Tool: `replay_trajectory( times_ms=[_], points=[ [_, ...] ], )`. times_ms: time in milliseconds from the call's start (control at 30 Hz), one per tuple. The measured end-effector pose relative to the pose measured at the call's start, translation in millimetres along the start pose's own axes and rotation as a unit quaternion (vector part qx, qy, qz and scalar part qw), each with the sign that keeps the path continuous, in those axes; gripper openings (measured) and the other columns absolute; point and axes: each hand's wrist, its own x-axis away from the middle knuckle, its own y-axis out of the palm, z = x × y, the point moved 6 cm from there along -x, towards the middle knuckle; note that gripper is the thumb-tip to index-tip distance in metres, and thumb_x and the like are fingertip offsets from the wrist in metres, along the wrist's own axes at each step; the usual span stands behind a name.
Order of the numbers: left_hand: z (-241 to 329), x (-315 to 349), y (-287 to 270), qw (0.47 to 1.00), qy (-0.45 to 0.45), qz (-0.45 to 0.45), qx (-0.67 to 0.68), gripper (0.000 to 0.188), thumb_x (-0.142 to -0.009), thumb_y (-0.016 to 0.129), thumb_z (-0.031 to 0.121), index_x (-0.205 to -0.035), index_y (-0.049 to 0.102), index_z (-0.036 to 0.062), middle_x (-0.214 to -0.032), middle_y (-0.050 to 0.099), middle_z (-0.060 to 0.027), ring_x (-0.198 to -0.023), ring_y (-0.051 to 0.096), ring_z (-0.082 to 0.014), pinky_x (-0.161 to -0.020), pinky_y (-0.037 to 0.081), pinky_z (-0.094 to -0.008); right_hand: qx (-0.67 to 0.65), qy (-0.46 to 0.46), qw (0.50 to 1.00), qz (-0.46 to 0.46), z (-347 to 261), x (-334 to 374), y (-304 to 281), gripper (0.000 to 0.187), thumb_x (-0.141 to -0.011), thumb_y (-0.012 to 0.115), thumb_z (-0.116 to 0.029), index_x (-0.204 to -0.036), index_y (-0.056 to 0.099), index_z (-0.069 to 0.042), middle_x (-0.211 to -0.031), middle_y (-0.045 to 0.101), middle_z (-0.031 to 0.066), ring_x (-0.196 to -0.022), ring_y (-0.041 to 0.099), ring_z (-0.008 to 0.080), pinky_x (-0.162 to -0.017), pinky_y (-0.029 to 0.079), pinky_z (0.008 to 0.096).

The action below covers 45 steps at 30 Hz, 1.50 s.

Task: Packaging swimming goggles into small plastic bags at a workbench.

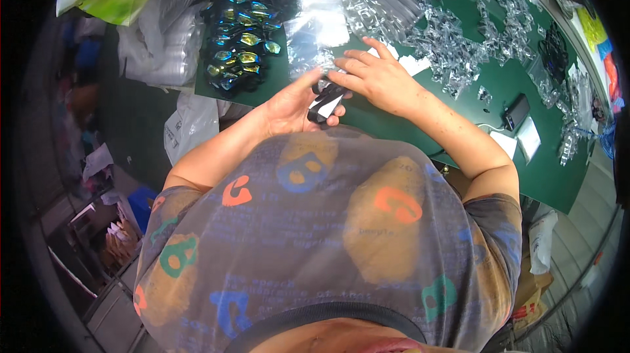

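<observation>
My left hand [289, 105] is closed around a small black-and-white bundle [326, 102] just in front of my chest. A black band and a flat white face show on it; its exact kind is hard to make out. Over its far end, my right hand [387, 84] has its fingers stretched and spread, the lower fingertips at or close to the bundle. My right thumb is hidden. Beyond my left hand lies a pile of black swim goggles [248, 39] with shiny blue-yellow lenses. Flat clear plastic bags [318, 31] lie beside the pile, beyond both hands.
Many crumpled clear plastic pieces [453, 31] cover the far right of the green table [400, 131]. White slips [415, 64] lie beyond my right hand. A black box-shaped device [516, 111] with a white cable sits to the right. Stacked wrapped plastic [172, 51] stands at left.
</observation>
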Motion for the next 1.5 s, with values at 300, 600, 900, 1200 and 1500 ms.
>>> replay_trajectory(
  times_ms=[300,600,900,1200,1500],
  points=[
    [1,15,0,0.995,-0.040,0.038,-0.082,0.051,-0.093,0.067,0.019,-0.140,0.052,0.0067,-0.102,0.066,-0.0018,-0.080,0.064,-0.0087,-0.053,0.048,-0.0202,-0.487,0.120,0.864,-0.054,47,9,3,0.073,-0.080,0.080,-0.023,-0.146,0.051,-0.010,-0.151,0.049,0.0152,-0.143,0.043,0.0331,-0.120,0.029,0.0467],
    [-3,-2,-13,0.991,-0.095,0.044,-0.087,0.036,-0.098,0.059,0.035,-0.114,0.064,0.0033,-0.089,0.070,-0.0163,-0.064,0.065,-0.0180,-0.058,0.054,-0.0266,-0.226,0.103,0.966,-0.073,-19,0,40,0.042,-0.078,0.077,-0.020,-0.113,0.060,-0.004,-0.106,0.067,0.0118,-0.104,0.065,0.0331,-0.095,0.051,0.0451],
    [37,-40,-16,0.877,0.220,0.094,-0.416,0.042,-0.095,0.073,0.020,-0.130,0.059,0.0014,-0.117,0.063,-0.0043,-0.106,0.060,-0.0093,-0.091,0.051,-0.0285,-0.344,0.342,0.874,-0.040,22,57,85,0.026,-0.081,0.072,-0.024,-0.095,0.062,-0.005,-0.088,0.068,0.0197,-0.088,0.066,0.0419,-0.076,0.052,0.0507],
    [57,-127,-73,0.904,0.116,0.081,-0.404,0.044,-0.098,0.070,0.023,-0.135,0.057,0.0030,-0.101,0.070,-0.0022,-0.092,0.064,-0.0111,-0.085,0.051,-0.0286,-0.459,0.489,0.742,-0.023,32,109,132,0.037,-0.083,0.081,-0.032,-0.106,0.067,-0.006,-0.092,0.073,0.0158,-0.086,0.070,0.0307,-0.078,0.053,0.0393],
    [224,-154,-50,0.437,0.419,0.255,-0.754,0.017,-0.090,0.066,0.013,-0.106,0.072,0.0082,-0.097,0.069,-0.0108,-0.096,0.065,-0.0327,-0.082,0.052,-0.0423,-0.393,0.556,0.732,0.032,63,168,126,0.031,-0.084,0.079,-0.028,-0.099,0.067,-0.004,-0.082,0.069,0.0173,-0.076,0.068,0.0350,-0.069,0.052,0.0427]
  ],
)
